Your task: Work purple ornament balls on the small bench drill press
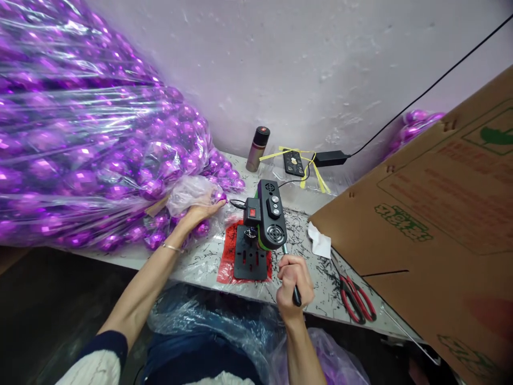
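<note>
My left hand reaches to the mouth of a clear plastic bag, its thumb against a shiny purple bauble. Plastic and baubles hide most of its fingers, which seem curled around that bauble. My right hand is wrapped round the black-ended lever handle of a small black machine. This machine has round vents, knobs and a red switch, and its slotted black base plate rests on a red sheet.
A big clear bag of purple baubles fills the left side. Behind the machine are a spray can, a dark phone-like slab with yellow ties, and a power adapter. A cardboard box, white tissue and red-handled scissors lie right.
</note>
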`<control>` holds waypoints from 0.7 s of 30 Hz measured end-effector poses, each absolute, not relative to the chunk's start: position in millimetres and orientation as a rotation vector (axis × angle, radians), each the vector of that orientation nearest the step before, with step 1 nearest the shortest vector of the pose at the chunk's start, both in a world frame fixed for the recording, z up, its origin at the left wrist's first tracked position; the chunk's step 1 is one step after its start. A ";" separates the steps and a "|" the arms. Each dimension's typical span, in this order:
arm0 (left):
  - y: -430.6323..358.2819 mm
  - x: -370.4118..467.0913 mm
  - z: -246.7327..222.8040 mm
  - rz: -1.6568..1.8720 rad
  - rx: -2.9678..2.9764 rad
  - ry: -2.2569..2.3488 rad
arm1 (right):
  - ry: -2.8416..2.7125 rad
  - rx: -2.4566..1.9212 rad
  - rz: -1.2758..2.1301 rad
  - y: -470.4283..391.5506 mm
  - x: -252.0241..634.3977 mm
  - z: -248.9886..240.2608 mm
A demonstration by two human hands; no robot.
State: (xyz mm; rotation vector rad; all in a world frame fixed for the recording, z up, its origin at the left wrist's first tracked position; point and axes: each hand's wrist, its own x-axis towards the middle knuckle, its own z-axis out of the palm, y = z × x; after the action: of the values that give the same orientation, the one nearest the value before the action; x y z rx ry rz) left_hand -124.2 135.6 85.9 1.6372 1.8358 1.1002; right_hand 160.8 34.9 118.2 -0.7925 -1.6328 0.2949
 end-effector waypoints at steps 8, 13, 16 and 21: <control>47.0 -89.6 95.6 1.458 1.172 1.437 | -1.624 -0.779 0.289 35.4 158.8 125.9; 11.6 -42.5 65.8 1.361 0.670 1.197 | -1.624 -0.801 0.298 35.2 158.6 130.0; 10.4 -22.4 51.3 1.347 0.649 1.165 | -1.634 -0.805 0.298 34.8 159.6 130.6; 20.1 -5.6 37.7 1.314 1.064 1.444 | -1.650 -0.800 0.302 33.7 160.6 130.8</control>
State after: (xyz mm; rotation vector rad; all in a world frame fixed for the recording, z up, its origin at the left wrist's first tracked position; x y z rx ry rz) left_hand -5.6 20.1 37.7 1.0644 1.4436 1.3137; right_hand 160.6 33.7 130.8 -0.8001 -1.6503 0.3017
